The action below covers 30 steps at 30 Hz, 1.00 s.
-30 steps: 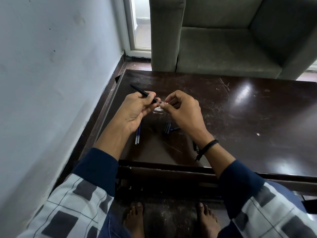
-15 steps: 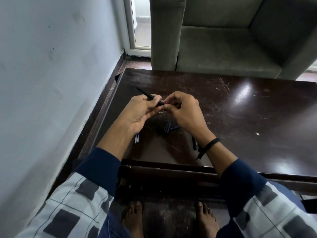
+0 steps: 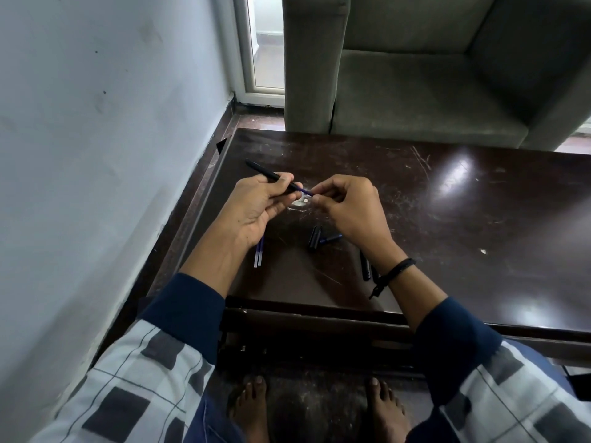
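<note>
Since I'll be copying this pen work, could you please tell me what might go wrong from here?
1. The right hand pinches the thin refill at the mouth of the barrel held by the left hand; pushed off-axis, it may bend or slip.
2. The left wrist hangs over the spare refills; a bump could roll them off the table.
3. Loose caps lie close by the right hand and could be knocked.

We are holding a slim black pen barrel (image 3: 263, 169) in our left hand (image 3: 256, 207), its far end slanting up and away to the left. A thin blue refill (image 3: 305, 190) is sticking out of its near end, in line with it, and our right hand (image 3: 348, 209) is pinching that refill's tip
</note>
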Motion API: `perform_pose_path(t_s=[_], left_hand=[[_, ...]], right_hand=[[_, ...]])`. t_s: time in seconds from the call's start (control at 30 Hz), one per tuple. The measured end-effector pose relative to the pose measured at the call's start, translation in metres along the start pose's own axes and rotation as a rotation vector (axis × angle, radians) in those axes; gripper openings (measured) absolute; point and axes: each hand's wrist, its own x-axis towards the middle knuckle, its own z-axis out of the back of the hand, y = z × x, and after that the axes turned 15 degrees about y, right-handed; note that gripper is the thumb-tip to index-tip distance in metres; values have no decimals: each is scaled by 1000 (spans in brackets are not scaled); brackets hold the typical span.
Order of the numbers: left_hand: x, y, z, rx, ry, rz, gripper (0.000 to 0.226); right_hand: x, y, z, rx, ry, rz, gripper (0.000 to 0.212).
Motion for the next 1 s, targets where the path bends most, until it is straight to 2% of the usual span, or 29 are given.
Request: perform_pose_path(t_s=[0.2, 0.33, 0.43, 0.5, 0.63, 0.77, 0.9, 1.0], left_hand=[[-3, 3, -4, 5, -14, -7, 8], [-3, 2, -4, -20, -26, -5, 7], [-2, 0, -1, -35, -47, -20, 7], [0, -2, 2, -33, -67, -34, 6], [2, -5, 6, -38, -84, -49, 6], [2, -2, 4, -21, -67, -39, 7], [1, -2, 5, -20, -62, -40, 8], [1, -4, 6, -17, -63, -45, 8]], right_hand=[[-2, 1, -2, -13, -35, 33, 10], [-1, 0, 3, 25, 57, 14, 11], [0, -2, 10, 60, 60, -41, 17], [-1, -4, 18, -15, 69, -134, 17], [-2, -5, 24, -403, 275, -283, 27], [-5, -6, 16, -560, 401, -314, 23], [-5, -7, 17, -606, 441, -301, 21], [-2, -6, 30, -468, 514, -317, 19]])
